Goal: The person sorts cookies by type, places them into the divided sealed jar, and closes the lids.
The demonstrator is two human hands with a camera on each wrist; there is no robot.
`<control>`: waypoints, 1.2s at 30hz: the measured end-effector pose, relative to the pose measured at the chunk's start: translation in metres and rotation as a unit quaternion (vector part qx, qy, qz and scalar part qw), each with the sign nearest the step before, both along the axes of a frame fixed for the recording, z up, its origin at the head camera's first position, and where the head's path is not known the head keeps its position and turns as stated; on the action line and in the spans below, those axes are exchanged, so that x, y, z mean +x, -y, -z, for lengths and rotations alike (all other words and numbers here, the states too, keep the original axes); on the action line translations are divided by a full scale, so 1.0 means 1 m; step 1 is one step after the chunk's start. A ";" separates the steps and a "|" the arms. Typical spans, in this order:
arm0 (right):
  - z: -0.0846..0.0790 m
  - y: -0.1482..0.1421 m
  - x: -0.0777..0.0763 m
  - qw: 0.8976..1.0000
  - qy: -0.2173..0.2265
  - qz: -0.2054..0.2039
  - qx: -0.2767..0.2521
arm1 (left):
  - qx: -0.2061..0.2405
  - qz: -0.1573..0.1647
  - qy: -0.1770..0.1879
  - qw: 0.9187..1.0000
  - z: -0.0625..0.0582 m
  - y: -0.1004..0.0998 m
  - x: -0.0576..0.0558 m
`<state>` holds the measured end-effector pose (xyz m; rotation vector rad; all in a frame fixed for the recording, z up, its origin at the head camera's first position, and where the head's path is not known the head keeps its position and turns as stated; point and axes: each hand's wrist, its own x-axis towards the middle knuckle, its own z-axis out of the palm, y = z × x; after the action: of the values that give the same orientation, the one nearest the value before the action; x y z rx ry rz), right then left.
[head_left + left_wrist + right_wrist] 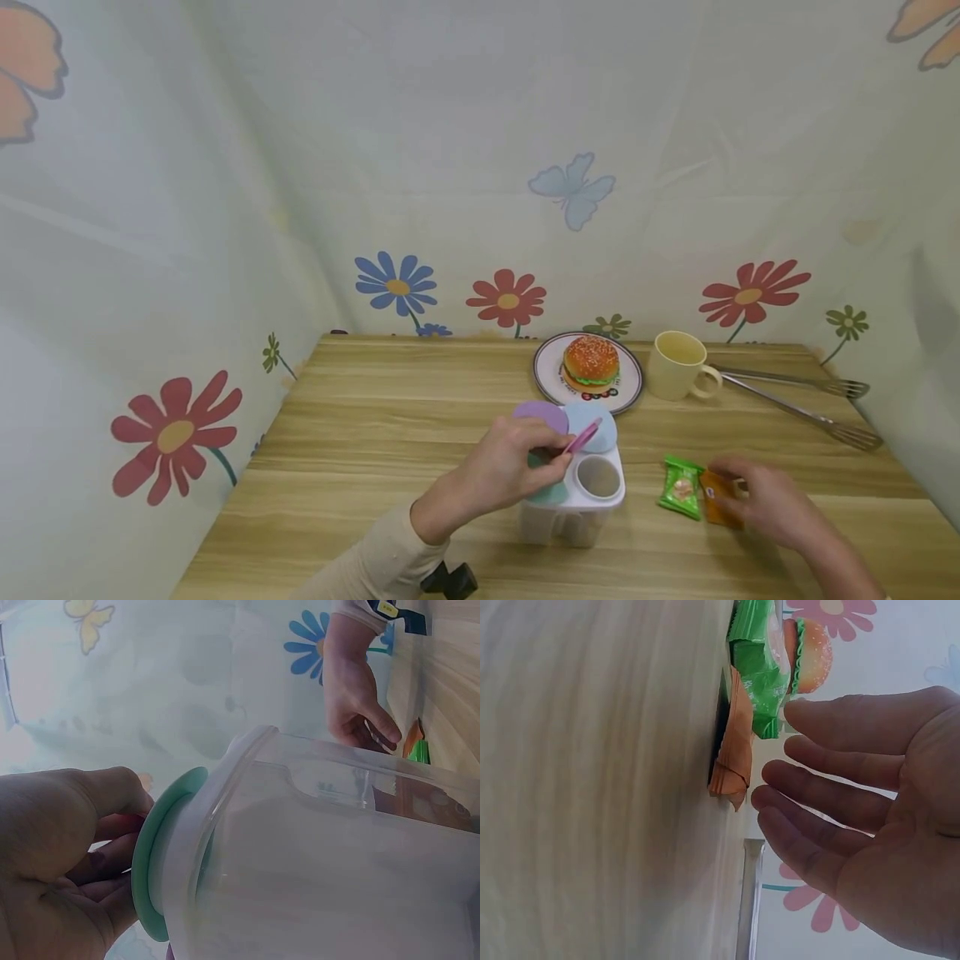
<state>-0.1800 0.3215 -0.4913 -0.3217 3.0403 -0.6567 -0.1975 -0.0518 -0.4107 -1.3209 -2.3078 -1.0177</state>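
Note:
My left hand [510, 462] pinches a pink round lid [586, 434], seen nearly edge-on, above a clear plastic container [542, 525] with a white top. Purple [542, 414], light blue [592, 427] and green [150, 859] lids cover three of its round openings. The front right opening [598, 477] is uncovered. Through the container's wall in the left wrist view shows a brown packet [431, 801]. My right hand [772, 500], fingers spread and slightly bent, is right by an orange snack packet [737, 746]. Beside that packet lies a green one [682, 488].
Behind the container stands a plate [547, 379] with a toy hamburger [592, 364]. A yellow mug [675, 367] is right of the plate. Two long metal utensils [795, 403] lie at the back right. A flower-printed curtain [450, 167] surrounds the wooden table [375, 417].

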 end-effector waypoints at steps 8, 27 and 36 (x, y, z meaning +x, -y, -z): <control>0.006 -0.002 -0.002 1.000 0.022 -0.006 0.006 | -0.004 0.001 -0.001 1.000 -0.001 -0.001 0.000; 0.007 -0.002 -0.010 0.997 0.059 0.004 0.041 | -0.004 0.003 -0.007 1.000 0.000 -0.001 0.000; 0.006 -0.001 -0.010 0.998 0.055 0.003 0.041 | -0.007 -0.004 0.000 1.000 0.000 0.000 0.000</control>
<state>-0.1901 0.3229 -0.4977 -0.2667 2.9543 -0.5303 -0.1977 -0.0517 -0.4111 -1.3166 -2.3222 -1.0022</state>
